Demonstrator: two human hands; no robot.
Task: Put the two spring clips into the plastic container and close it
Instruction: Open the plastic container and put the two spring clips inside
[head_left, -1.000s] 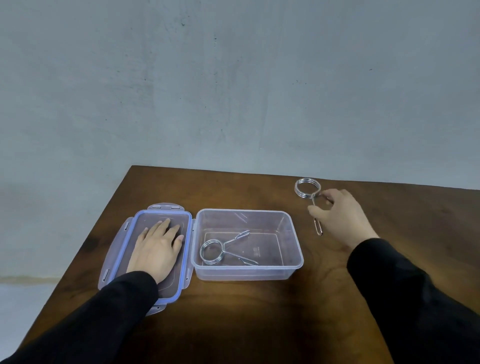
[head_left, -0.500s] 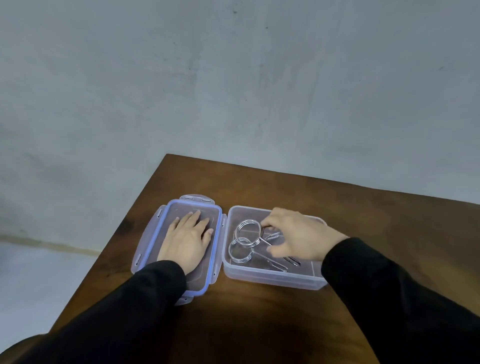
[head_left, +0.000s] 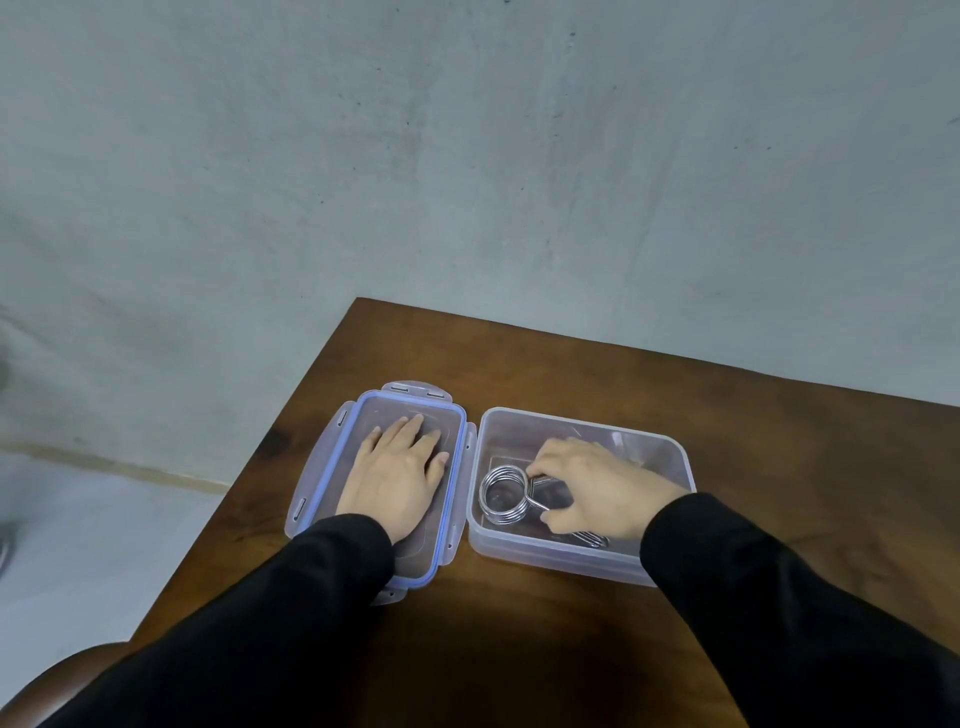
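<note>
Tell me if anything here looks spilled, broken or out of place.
Nothing stands out. The spring clips sit inside the open container under the right hand; the lid lies flat beside it under the left hand.

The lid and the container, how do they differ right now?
The lid lies flat with a blue seal band and latch flaps around its edge; the container is a deeper tub with a plain clear rim. The left hand rests palm-down on the lid, while the right hand reaches into the container at a spring clip. Both are translucent plastic, side by side on the table.
</note>
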